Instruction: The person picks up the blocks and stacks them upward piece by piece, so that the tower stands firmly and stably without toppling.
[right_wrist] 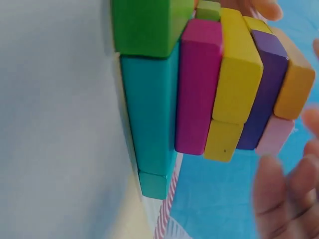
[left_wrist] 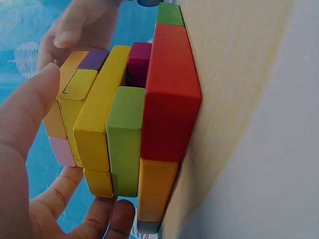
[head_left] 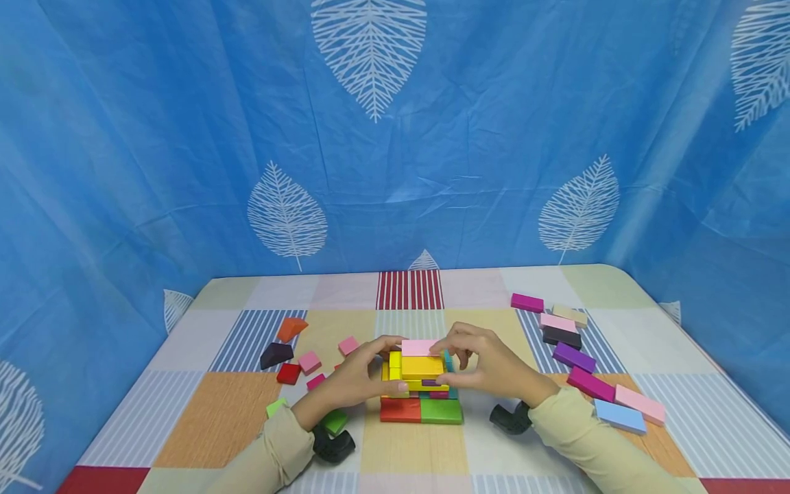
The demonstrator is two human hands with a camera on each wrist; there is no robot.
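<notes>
A stack of coloured wooden blocks stands upright on the table, with a red block (head_left: pixel 400 411) and a green block (head_left: pixel 441 412) at its front base. Teal (right_wrist: pixel 149 112), magenta (right_wrist: pixel 199 89), yellow (right_wrist: pixel 238 64) and purple blocks (right_wrist: pixel 269 82) show in its layers. An orange block (head_left: pixel 422 368) lies near the top, and a pink block (head_left: pixel 418 348) tops it behind. My left hand (head_left: pixel 353 384) holds the stack's left side, thumb in front and fingers curved behind. At the upper right, my right hand (head_left: pixel 489 362) has its fingers loosely bent beside the pink block, gripping nothing.
Loose blocks lie on the right, among them a blue block (head_left: pixel 620 416), a purple block (head_left: pixel 575 357) and a black block (head_left: pixel 561 337). To the left are an orange wedge (head_left: pixel 291 329), a black block (head_left: pixel 276 355) and several small pink and red ones. A blue curtain (head_left: pixel 395 178) hangs behind.
</notes>
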